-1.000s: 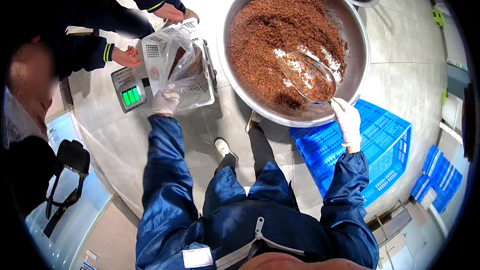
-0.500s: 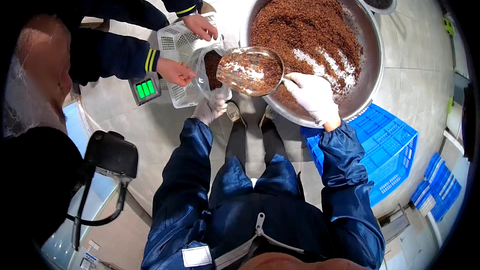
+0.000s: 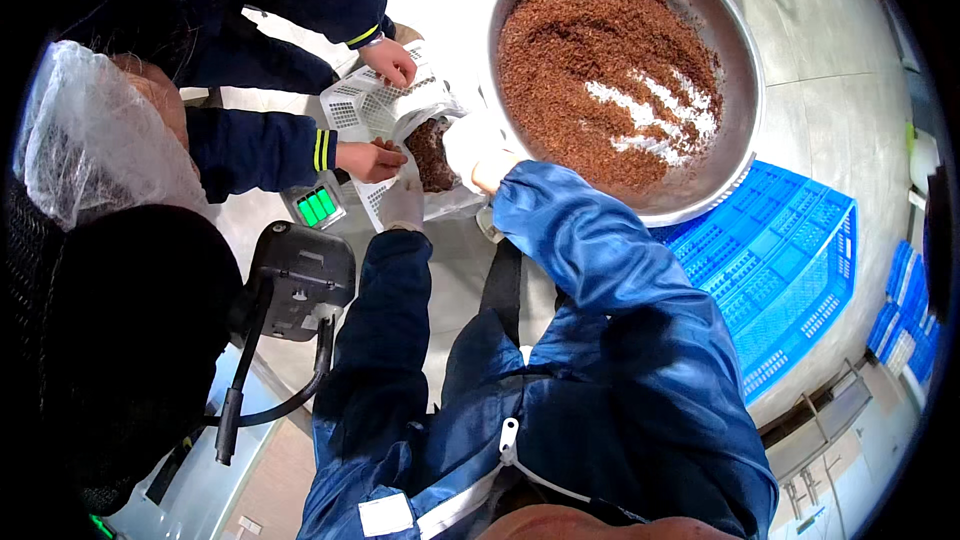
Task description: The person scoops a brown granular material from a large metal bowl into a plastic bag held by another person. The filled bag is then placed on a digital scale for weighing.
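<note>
Reaching across the body, the person's gloved right hand [image 3: 472,148] is over the mouth of a plastic bag [image 3: 424,112]; its fingers are hidden, so how far they are closed and whether they hold anything cannot be told. The gloved left hand [image 3: 403,203] is closed on the bag's near edge, lower and slightly to the left. Inside the bag lie reddish-brown granules [image 3: 432,155]. The bag sits in a white perforated crate [image 3: 350,105]. A co-worker's bare hand [image 3: 368,161] touches or nearly touches the bag from the left, and their other hand [image 3: 389,63] is above the crate's far part. Beside the crate, on the left, is a scale [image 3: 316,206] with a lit green display. To the right stands a large metal bowl [image 3: 738,70] of brown granules, streaked with white material [image 3: 655,115]. Blue crates [image 3: 775,260] sit below the bowl's near right rim.
</note>
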### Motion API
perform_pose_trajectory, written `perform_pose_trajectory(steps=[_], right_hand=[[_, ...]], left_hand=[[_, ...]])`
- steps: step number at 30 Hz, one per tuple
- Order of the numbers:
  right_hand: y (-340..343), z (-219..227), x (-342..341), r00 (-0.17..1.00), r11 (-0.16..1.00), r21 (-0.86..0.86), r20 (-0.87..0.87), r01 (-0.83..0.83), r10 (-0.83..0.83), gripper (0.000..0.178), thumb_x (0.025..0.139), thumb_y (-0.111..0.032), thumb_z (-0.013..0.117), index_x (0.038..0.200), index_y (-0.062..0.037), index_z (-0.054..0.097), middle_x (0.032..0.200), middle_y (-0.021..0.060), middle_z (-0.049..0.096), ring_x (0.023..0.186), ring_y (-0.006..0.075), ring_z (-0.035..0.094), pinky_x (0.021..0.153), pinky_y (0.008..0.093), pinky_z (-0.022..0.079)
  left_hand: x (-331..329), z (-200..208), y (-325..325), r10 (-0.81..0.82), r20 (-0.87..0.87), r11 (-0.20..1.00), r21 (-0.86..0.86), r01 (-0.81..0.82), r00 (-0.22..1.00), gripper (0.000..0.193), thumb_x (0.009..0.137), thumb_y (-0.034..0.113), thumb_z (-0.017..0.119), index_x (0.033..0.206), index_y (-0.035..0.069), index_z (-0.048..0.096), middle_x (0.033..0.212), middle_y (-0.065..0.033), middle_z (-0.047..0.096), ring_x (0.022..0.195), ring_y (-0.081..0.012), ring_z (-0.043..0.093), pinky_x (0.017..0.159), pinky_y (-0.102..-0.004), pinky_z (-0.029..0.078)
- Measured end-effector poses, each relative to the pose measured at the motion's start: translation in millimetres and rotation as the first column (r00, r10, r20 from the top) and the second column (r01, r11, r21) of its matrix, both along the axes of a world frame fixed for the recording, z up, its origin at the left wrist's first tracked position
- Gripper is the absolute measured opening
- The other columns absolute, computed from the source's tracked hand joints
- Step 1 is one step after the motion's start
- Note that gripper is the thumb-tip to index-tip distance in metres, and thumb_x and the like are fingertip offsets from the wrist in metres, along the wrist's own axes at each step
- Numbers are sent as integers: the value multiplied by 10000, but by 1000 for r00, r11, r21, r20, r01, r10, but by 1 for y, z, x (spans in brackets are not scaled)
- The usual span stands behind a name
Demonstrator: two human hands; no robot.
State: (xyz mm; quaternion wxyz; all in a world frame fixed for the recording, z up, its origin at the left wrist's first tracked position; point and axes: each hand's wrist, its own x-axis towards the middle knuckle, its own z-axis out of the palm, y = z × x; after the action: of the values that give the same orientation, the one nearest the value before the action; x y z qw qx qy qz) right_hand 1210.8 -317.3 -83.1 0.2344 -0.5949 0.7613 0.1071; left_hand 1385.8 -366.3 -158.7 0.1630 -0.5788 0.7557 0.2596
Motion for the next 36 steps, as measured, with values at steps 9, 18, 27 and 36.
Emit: perform_pose_trajectory(steps=[9, 18, 27, 36], right_hand=[[-9, -111, 47, 987, 985, -57, 33, 161, -159, 186, 733, -213, 564, 805, -128, 713, 731, 36, 671, 681, 202, 646, 551, 376, 470], [38, -94, 23, 942, 948, -121, 203, 296, -268, 157, 737, -183, 568, 700, -97, 694, 733, 103, 664, 707, 227, 647, 616, 365, 488], [129, -79, -37, 883, 836, -374, 401, 401, -244, 258, 828, -318, 486, 891, -136, 657, 760, 110, 642, 700, 288, 624, 628, 405, 490], [139, -15, -60, 824, 848, -342, 538, 406, -177, 256, 839, -299, 535, 936, -97, 661, 881, 119, 652, 828, 285, 621, 734, 357, 494]], left_hand=[[21, 2, 8, 31, -93, 999, 27, -28, 995, 438, 859, 424, 374, 901, 81, 644, 893, -215, 627, 880, -390, 590, 793, -456, 449], [37, -30, 6, 163, -279, 981, 147, -125, 946, 467, 818, 509, 501, 920, 76, 644, 850, -166, 645, 835, -326, 610, 741, -377, 454], [55, 30, 21, 473, -505, 881, 264, -392, 722, 331, 923, 337, 485, 991, 27, 580, 733, 12, 545, 626, -71, 492, 567, -230, 411], [103, 75, 103, 716, -422, 687, 284, -669, 556, 464, 892, 463, 492, 863, 16, 612, 665, 1, 533, 584, -65, 428, 579, -223, 346]])
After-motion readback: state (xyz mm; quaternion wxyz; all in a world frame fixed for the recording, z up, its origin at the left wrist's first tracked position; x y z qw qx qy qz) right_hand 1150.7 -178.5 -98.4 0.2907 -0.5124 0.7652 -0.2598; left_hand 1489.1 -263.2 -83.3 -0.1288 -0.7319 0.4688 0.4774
